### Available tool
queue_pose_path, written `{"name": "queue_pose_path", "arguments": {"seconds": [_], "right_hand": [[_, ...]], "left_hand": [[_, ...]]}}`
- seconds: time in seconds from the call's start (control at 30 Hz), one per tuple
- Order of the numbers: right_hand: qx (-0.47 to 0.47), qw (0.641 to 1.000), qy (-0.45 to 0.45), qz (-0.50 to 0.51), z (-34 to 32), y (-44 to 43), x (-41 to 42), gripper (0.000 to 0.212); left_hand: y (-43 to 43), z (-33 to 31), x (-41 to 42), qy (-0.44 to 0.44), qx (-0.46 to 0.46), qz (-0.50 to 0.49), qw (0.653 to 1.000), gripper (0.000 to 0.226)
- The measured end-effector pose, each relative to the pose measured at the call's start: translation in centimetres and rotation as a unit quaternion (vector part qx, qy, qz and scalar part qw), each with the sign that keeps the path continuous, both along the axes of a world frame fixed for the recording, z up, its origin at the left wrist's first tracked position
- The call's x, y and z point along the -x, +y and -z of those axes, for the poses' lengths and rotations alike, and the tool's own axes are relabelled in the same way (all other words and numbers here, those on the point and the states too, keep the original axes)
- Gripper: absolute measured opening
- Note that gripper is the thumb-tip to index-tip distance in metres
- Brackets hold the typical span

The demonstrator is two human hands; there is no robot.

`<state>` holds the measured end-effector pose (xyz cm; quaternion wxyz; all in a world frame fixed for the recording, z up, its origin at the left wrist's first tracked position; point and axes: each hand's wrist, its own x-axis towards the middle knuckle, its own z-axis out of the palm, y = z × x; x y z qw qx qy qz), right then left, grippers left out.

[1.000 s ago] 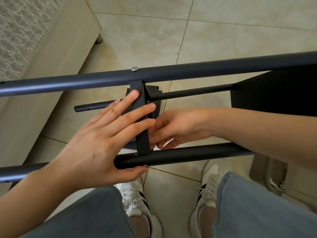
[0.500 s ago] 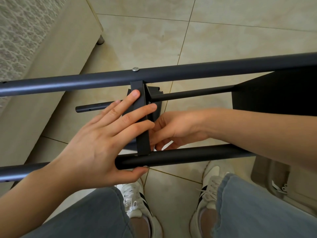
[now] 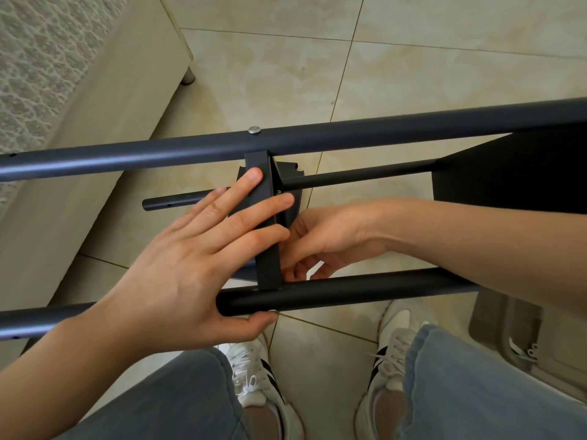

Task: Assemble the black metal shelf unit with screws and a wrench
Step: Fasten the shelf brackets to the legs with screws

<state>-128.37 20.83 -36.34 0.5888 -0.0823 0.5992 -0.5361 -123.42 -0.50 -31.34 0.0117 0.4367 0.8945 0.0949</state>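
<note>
The black metal shelf frame lies on its side across my lap. A far tube [image 3: 381, 134] carries a silver screw head [image 3: 254, 130]. A near tube [image 3: 349, 293] runs parallel below it. A flat black crossbar [image 3: 268, 268] joins the two tubes. My left hand [image 3: 197, 265] lies flat on the crossbar, with the thumb hooked under the near tube. My right hand [image 3: 324, 239] reaches in from the right behind the crossbar, its fingertips curled at the joint with the near tube; what they pinch is hidden. A black shelf panel [image 3: 508, 182] sits at the right.
A thinner lower rod [image 3: 359, 176] runs beneath the frame above the beige tiled floor [image 3: 413, 68]. A beige furniture base with a metal foot [image 3: 188, 76] stands at the left. A beige object [image 3: 521, 350] lies by my right knee. My white sneakers [image 3: 254, 376] are below.
Both hands stay nearly still; the right fingers shift slightly at the crossbar joint. The camera has tilted slightly.
</note>
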Motion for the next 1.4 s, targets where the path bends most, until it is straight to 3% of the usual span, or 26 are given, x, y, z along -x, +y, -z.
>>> {"name": "queue_pose_path", "arguments": {"seconds": [0.17,0.3,0.43,1.07,1.2,1.4], "right_hand": [[-0.008,0.999,0.041,-0.006,0.0,-0.5,-0.1,0.021],[0.009,0.999,0.036,-0.002,0.1,-0.1,0.0,0.01],[0.017,1.0,0.027,-0.001,0.0,0.4,0.3,0.016],[0.024,1.0,0.017,0.01,0.0,-0.2,0.0,0.008],[0.017,0.999,0.027,-0.009,0.0,0.4,0.2,0.018],[0.035,0.999,0.009,0.007,0.3,-0.1,0.2,0.007]], "left_hand": [[0.1,-0.1,0.0,-0.003,0.001,-0.004,1.0,0.069],[0.0,-0.1,0.0,-0.002,0.002,0.001,1.0,0.07],[0.0,-0.1,0.1,0.0,0.002,0.0,1.0,0.069],[-0.1,-0.2,0.2,-0.005,-0.005,0.005,1.0,0.068],[0.0,-0.1,0.2,-0.005,-0.005,0.005,1.0,0.067],[-0.1,-0.1,0.3,-0.006,-0.008,0.006,1.0,0.067]]}}
